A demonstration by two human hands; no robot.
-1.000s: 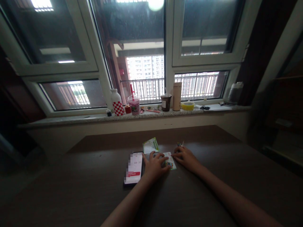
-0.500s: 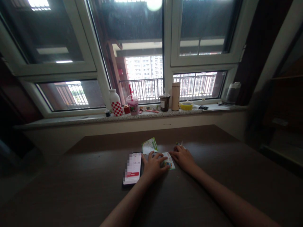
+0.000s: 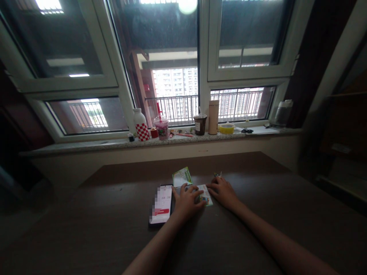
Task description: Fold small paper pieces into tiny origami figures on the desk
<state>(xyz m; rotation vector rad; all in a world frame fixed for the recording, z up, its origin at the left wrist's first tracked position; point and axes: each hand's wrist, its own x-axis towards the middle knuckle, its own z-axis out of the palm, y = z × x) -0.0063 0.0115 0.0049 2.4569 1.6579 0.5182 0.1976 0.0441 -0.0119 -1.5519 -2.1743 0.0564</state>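
My left hand [image 3: 187, 200] lies palm down with its fingers spread over a printed white-and-green paper card [image 3: 207, 198], covering its left part. Just left of this hand is a smartphone [image 3: 161, 206] with a lit screen. Beyond the fingertips lies a second green-edged card [image 3: 182, 176]. My right hand [image 3: 223, 191] rests low on the table, its thumb side close to the first card's upper right corner and its fingers apart. A small green-and-white scrap [image 3: 218, 174] shows past its knuckles, mostly hidden; whether the fingers touch it I cannot tell.
The brown table [image 3: 100, 236] reaches toward a stone windowsill [image 3: 177, 140]. Standing on the sill are a checkered bottle [image 3: 141, 126], a pink drink cup [image 3: 161, 128], a dark drink cup [image 3: 200, 124], a tan flask [image 3: 213, 117], yellow tape [image 3: 226, 129] and black scissors [image 3: 247, 131].
The whole view has shifted very slightly. Both hands and the cards keep the same places on the table.
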